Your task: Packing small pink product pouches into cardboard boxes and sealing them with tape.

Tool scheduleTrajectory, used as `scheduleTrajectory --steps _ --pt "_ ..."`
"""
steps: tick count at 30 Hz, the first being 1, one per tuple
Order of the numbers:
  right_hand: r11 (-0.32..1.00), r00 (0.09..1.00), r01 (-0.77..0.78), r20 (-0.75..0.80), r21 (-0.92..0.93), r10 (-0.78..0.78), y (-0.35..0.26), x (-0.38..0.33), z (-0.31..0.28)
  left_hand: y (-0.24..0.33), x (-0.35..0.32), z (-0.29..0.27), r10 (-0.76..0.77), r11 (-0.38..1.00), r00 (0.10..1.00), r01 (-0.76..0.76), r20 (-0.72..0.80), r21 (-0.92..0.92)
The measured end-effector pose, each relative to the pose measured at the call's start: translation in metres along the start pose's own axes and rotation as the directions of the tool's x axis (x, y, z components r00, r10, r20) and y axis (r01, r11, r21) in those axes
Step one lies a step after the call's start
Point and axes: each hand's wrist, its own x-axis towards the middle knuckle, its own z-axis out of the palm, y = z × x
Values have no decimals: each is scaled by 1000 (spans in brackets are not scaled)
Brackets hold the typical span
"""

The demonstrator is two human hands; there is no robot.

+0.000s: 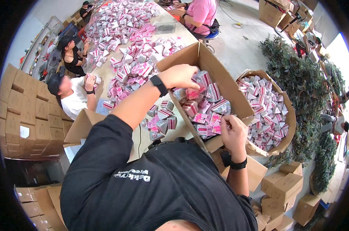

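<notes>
In the carton (pixel 225 81), packets (pixel 213 92) partly hidden by left fingers (pixel 188 81).

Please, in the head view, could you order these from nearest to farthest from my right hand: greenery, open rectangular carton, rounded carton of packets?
1. Open rectangular carton, directly beside your right hand.
2. Rounded carton, to its right.
3. Greenery, farther right.

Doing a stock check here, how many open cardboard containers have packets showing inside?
2: a long box at the left hand and right hand, and a rounded carton to the right of that box. Others may be hidden.
</notes>
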Motion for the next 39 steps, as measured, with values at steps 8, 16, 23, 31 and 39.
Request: scheduleTrajectory --steps 8,16,23,31,39 --pt "991 959 123 -263 48 -106 10 -5 -5 10 65 71 -72 919 886 -119 458 377" --pt "987 952 -156 -261 31 159 43 -23 10 8 69 81 -153 787 942 -67 300 613" --pt "973 944 121 327 -198 -51 82 3 74 -15 53 -26 154 986 955 -132 -254 103" --pt "993 923 -25 379 -113 67 109 -4 73 -76 -17 15 -324 932 934 343 -152 117" --pt "984 990 -133 -72 -118 125 122 -28 18 4 -145 12 -310 950 926 295 214 99"
